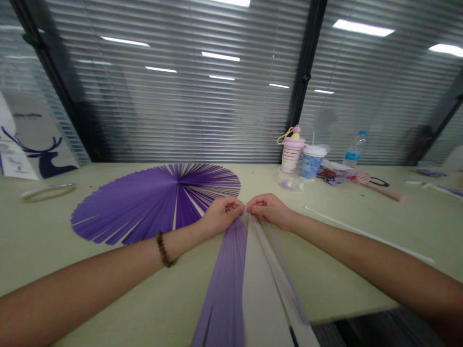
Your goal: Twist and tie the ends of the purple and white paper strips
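My left hand [222, 215], with a dark bead bracelet [164, 250] on the wrist, is closed in a pinch at the gathered top end of long thin strips, which look like paper. My right hand [270, 211] pinches the same end from the other side, its fingertips almost touching the left ones. From there the purple strips [226, 284] fan down toward me on the left, and pale strips [265, 284] hang on the right with one thin purple strip [287, 270] beside them. Behind my left hand lies a large round fan of purple strips [137, 207], spread flat.
On the pale table [155, 299], a thin white stick [369, 233] lies at right. Farther back are a pink-lidded cup [292, 156], a blue cup [311, 164], a water bottle [356, 152] and a pink rod [383, 190]. A roll of tape [48, 192] and a deer-print bag [39, 130] are left.
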Available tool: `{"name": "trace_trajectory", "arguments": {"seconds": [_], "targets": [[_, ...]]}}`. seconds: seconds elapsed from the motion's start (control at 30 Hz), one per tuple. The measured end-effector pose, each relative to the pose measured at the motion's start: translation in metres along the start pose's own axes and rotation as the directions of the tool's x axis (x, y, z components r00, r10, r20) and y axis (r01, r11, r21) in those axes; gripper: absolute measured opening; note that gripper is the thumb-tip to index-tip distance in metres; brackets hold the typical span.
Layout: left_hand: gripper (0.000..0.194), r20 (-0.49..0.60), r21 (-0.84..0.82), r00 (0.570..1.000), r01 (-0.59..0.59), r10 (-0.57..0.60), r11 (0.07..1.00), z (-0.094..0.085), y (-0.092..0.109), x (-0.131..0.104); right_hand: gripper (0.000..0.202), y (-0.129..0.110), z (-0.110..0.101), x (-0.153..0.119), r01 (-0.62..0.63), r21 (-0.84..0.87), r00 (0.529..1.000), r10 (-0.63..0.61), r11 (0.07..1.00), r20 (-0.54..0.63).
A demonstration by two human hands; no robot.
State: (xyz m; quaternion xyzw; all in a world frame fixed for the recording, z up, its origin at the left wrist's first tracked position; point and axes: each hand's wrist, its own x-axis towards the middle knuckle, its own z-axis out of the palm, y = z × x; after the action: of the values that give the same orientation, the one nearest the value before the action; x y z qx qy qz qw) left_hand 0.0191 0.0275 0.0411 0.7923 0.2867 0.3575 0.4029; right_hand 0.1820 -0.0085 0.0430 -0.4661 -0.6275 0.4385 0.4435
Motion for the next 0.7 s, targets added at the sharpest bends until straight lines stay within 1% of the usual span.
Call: {"name": "trace_trajectory", "arguments": {"seconds": [0.13, 0.33, 0.47, 0.53, 0.6, 0.67, 0.7], "targets": [[0.015, 0.002, 0.042, 1.0, -0.017, 0.017, 0.999, 0.0007, 0.0004, 0.0001, 0.013, -0.0001, 0.0001, 0.0004, -0.002, -0.012, 1.0, 0.002, 1.0, 0.01], [0.016, 0.008, 0.181, 0.998, -0.055, 0.054, 0.982, 0.0015, 0.0016, -0.0013, 0.011, 0.0013, 0.0002, 0.0011, 0.019, -0.012, 0.999, -0.019, 1.0, 0.031], [0.015, -0.013, 0.276, 0.991, -0.123, 0.131, 0.953, 0.0023, 0.0009, -0.0027, 0.013, 0.0005, 0.0007, 0.0004, 0.012, 0.007, 0.999, -0.013, 1.0, 0.035], [0.014, -0.003, 0.248, 0.991, -0.126, 0.131, 0.96, 0.0028, 0.0005, -0.0027, 0.013, -0.0002, 0.0011, -0.0001, 0.006, 0.015, 0.999, -0.006, 1.0, 0.036], [0.012, -0.002, 0.158, 0.996, -0.091, 0.092, 0.983, 0.003, 0.0006, -0.0022, 0.013, -0.0006, 0.0013, -0.0002, -0.003, 0.017, 1.0, 0.003, 1.0, 0.031], [0.009, -0.045, 0.062, 0.996, -0.075, 0.078, 0.995, 0.0029, 0.0015, -0.0017, 0.013, -0.0002, 0.0013, 0.0, -0.007, 0.018, 1.0, 0.006, 1.0, 0.021], [0.008, -0.077, 0.041, 0.993, -0.087, 0.09, 0.995, 0.0027, 0.0021, -0.0018, 0.013, 0.0002, 0.0011, 0.0002, -0.005, 0.02, 1.0, 0.004, 1.0, 0.017]]}}
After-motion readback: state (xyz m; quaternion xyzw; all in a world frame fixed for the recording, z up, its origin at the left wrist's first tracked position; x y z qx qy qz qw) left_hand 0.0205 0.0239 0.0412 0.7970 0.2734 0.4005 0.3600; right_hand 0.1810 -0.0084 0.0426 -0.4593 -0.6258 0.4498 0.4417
